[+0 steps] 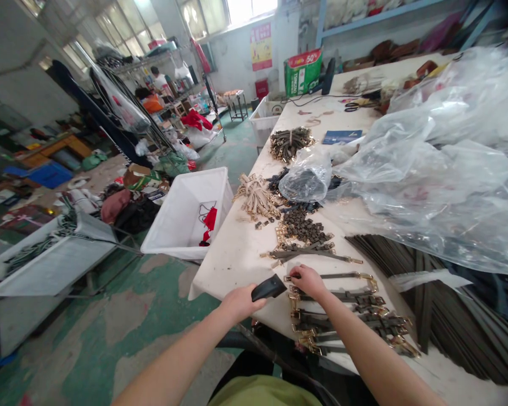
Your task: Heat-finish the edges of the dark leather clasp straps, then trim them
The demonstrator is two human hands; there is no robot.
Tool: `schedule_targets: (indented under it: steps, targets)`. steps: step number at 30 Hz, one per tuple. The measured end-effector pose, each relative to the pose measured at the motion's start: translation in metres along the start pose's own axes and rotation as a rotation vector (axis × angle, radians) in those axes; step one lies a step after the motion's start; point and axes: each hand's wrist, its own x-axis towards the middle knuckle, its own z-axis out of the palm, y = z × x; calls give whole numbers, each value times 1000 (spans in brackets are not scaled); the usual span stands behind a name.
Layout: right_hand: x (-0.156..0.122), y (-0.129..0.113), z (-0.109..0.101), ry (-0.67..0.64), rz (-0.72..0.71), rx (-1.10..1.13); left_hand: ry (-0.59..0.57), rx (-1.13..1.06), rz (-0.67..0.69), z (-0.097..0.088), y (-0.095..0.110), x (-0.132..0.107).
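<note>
My left hand (242,301) is closed around a flat, black, rectangular object (269,288) near the table's edge; its exact kind is not clear. My right hand (309,280) pinches the left end of a dark strap (342,276), which lies across the table with gold metal fittings at its ends. Below that hand are several similar buckled straps (334,324) laid side by side. Just above it are a few more straps (313,254) and a pile of small dark strap loops (305,225). My right fingertips are partly hidden.
Cream straps (256,196) and a dark strap bundle (291,142) lie farther up the table (237,248). Clear plastic bags (440,169) and long dark strips (457,316) cover the right side. A white bin (182,208) stands at the left edge. Scissors (352,106) lie far back.
</note>
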Motion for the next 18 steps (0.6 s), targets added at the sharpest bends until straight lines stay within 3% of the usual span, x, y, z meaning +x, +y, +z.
schedule_targets:
  steps: [4, 11, 18]
  targets:
    - [0, -4, 3, 11, -4, -100, 4, -22, 1, 3, -1, -1]
    - [0, -4, -1, -52, -136, -182, 1, -61, -13, 4, -6, -5]
    - [4, 5, 10, -80, -66, 143, 14, -94, -33, 5, -9, -9]
